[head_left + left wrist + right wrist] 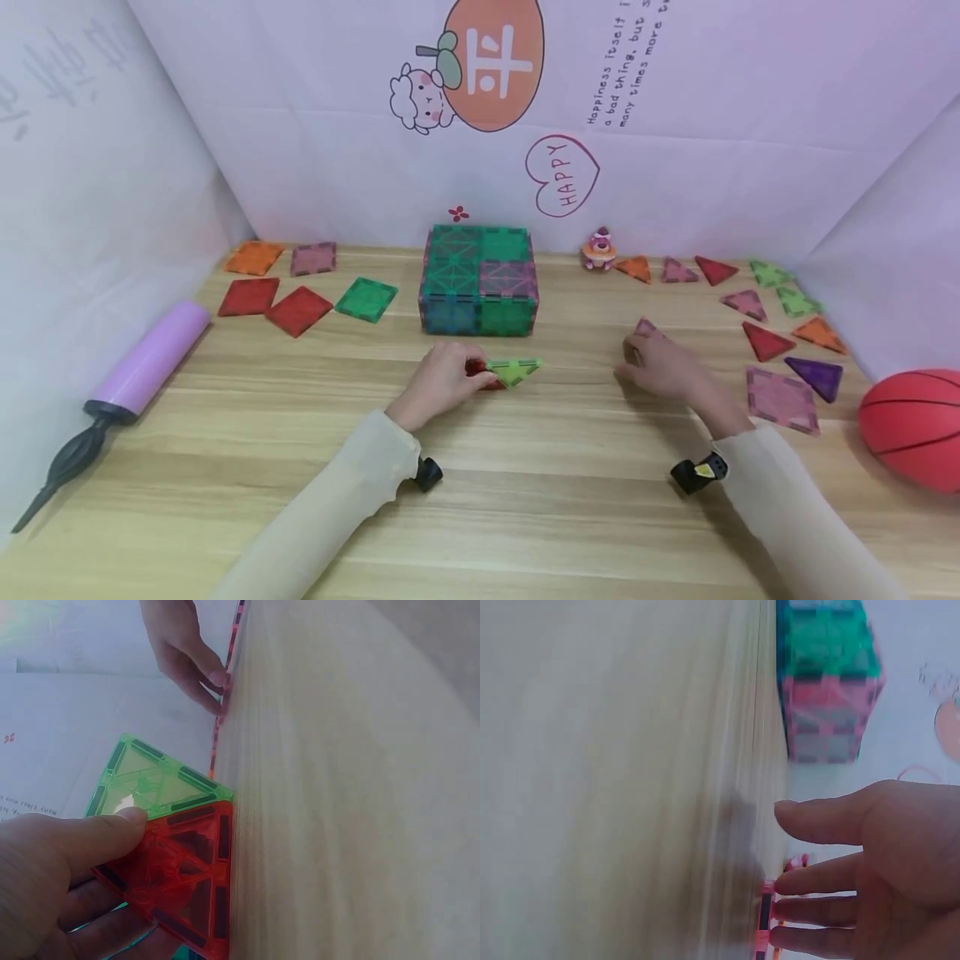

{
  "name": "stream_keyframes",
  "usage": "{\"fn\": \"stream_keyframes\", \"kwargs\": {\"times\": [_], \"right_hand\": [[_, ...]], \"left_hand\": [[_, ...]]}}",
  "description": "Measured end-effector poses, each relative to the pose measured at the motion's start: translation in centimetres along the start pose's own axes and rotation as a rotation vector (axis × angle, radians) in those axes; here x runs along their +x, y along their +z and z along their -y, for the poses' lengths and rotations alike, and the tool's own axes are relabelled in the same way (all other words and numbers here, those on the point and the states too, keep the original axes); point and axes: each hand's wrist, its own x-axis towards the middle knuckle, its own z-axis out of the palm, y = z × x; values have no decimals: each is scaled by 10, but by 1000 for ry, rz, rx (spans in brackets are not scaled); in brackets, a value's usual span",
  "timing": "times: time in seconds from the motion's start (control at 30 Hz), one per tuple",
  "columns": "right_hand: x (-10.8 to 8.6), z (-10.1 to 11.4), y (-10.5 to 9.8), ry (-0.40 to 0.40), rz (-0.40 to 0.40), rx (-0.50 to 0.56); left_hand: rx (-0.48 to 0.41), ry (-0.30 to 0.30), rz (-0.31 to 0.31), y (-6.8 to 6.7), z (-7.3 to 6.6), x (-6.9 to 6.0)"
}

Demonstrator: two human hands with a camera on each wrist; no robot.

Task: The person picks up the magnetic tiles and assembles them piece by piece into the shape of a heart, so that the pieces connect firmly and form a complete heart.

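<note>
The red triangular magnetic tile (187, 866) and lime-green triangular magnetic tile (517, 372) are joined edge to edge, in front of the tile box (480, 287). The left hand (442, 379) pinches the pair near the seam. The right hand (663, 364), thumb spread from extended fingers, is at a pink tile (646, 326); no pinch is visible. Apparent step: collecting triangles for joining. Next move calls for closing the thumb on the pink tile while steadying the pair.

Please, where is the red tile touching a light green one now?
In the head view, the red tile is near the centre, held by the left hand, just left of the light green tile and in front of the tile block.
</note>
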Motion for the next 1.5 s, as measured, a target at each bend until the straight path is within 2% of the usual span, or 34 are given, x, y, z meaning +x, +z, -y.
{"fn": "stream_keyframes", "kwargs": {"times": [0.07,0.13,0.27,0.43,0.53,0.67,0.83,1.1,1.2,1.3,1.5], "right_hand": [[0,3,0,25,-44,27],[4,2,-1,89,-61,54],[12,-6,-2,198,-45,85],[15,-2,1,189,-85,105],[14,7,2,159,-137,138],[10,23,6,72,-186,259],[6,47,15,-85,-192,349],[13,90,35,-219,-183,373],[16,98,42,-239,-177,376],[17,101,45,-226,-185,375],[15,102,43,-227,-184,387]], "left_hand": [[-3,-2,-3,0,0,0],[-3,-3,-6,-1,0,-1],[10,-1,-9,0,0,0],[5,-2,-2,1,0,-1],[0,-6,-7,-1,-1,-1],[5,4,-9,-2,-1,-1],[-9,5,0,-2,-2,-2],[-8,10,-12,0,0,-2],[-5,20,-16,1,0,-3],[-8,22,-18,1,0,-3],[11,21,-28,1,1,-2]]}}
